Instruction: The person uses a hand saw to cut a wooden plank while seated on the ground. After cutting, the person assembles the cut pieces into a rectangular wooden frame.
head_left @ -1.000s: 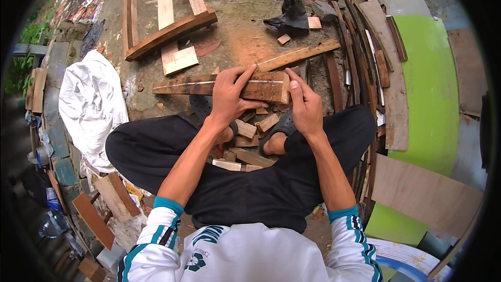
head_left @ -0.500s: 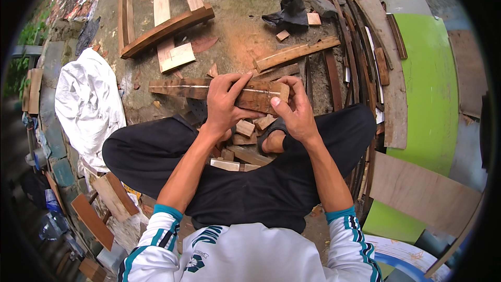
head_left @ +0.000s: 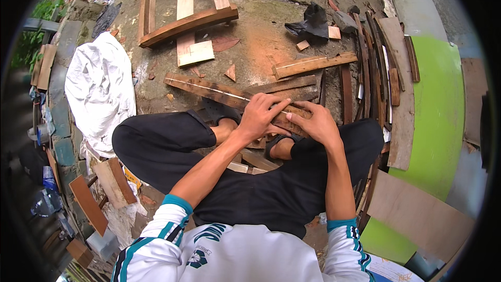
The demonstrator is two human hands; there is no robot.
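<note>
Two hands are pressed on a long wooden plank (head_left: 229,93): left hand (head_left: 259,116) curled over it, right hand (head_left: 314,124) gripping beside; white sack (head_left: 99,89) lies apart.

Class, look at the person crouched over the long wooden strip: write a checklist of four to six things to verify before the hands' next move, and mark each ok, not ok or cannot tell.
1. Left hand on the long wooden strip: ok, fingers lie across it.
2. Right hand on the same strip: ok, resting at its near end.
3. Grip closed around the strip: cannot tell, fingers hide the underside.
4. Pale line along the strip visible: ok.
5. Ground around the strip free of clutter: not ok, a small triangular offcut and loose planks lie close.
6. Feet steady: cannot tell, one sandalled foot shows partly.
</note>
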